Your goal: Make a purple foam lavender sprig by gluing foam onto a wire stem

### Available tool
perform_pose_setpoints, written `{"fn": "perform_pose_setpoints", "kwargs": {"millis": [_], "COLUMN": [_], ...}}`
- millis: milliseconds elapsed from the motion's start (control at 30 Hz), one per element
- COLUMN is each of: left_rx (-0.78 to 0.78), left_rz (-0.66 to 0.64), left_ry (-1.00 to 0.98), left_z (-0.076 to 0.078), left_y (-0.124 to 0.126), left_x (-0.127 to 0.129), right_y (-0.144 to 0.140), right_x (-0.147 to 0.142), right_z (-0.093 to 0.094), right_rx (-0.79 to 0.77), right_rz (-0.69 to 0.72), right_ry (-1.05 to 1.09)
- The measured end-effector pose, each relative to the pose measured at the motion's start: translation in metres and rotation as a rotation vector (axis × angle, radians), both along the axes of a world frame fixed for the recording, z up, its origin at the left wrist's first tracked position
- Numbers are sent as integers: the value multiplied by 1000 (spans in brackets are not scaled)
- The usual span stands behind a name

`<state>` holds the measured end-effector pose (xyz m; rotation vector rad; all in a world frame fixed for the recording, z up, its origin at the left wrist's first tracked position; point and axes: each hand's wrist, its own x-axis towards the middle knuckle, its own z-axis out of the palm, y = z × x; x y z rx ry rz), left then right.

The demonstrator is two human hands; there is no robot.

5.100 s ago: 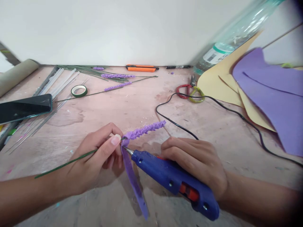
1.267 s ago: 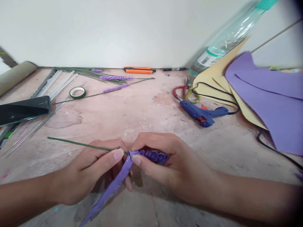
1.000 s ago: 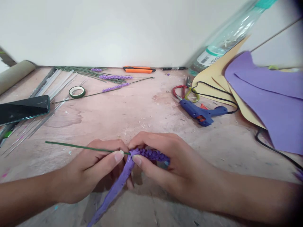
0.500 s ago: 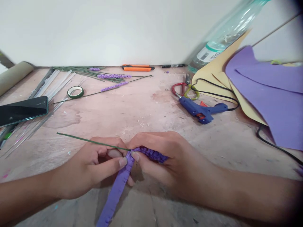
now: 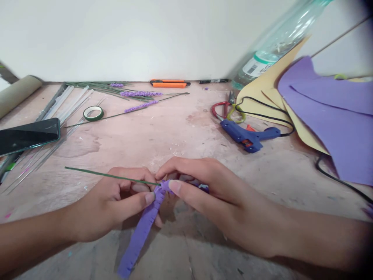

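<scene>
Setting: Pinkish, worn plywood worktop [image 5: 175, 128] met a plain white wall at the back.
Left hand: your left hand [image 5: 116, 200] was closed in a pinch on the green floral wire [image 5: 110, 177], thumb tip pressed to the fringed purple foam strip [image 5: 140, 241] where it met the stem.
Right hand: your right hand [image 5: 210, 194] was curled shut around the wound purple flower head [image 5: 204, 188], forefinger tip on the wrap point; most of that head was hidden under your fingers.
Work piece: the wire ran leftward out of your left fist, clear of the board; the loose tail of the strip hung down toward you, between your wrists.
Progress: judged from the hidden wound part and the long free tail, the winding was partly done; a good length of strip remained to wrap, and the bare stem showed no tape.
Tools set down: a blue hot-glue gun [image 5: 247, 137] lay well apart from your hands, its black cord [image 5: 262, 115] looping over the tan sheets; red-handled scissors [image 5: 224, 109] lay just beside it.
Finished pieces: lavender sprigs [image 5: 140, 105] lay near the wall, by a green tape roll [image 5: 93, 113].
Other items: a phone [image 5: 27, 136], an orange utility knife [image 5: 169, 83], a clear plastic bottle [image 5: 276, 46], purple foam sheets [image 5: 335, 116].
</scene>
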<state>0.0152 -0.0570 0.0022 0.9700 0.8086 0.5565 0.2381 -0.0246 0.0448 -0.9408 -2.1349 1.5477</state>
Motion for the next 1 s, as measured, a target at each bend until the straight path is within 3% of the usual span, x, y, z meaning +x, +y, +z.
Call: {"fn": "perform_pose_setpoints", "kwargs": {"millis": [167, 400, 700, 1000], "left_rx": [-46, 9, -3, -17], "left_rz": [14, 14, 10, 50], "left_ry": [-28, -20, -80, -84], "left_z": [0, -1, -2, -2], "left_y": [-1, -1, 0, 0], "left_x": [0, 0, -2, 1], "right_y": [0, -4, -8, -10], "right_x": [-2, -3, -1, 2], "right_z": [-3, -9, -15, -21], "right_rx": [73, 346, 602, 689], "right_rz": [-62, -147, -100, -36], "right_ry": [-43, -98, -54, -120]}}
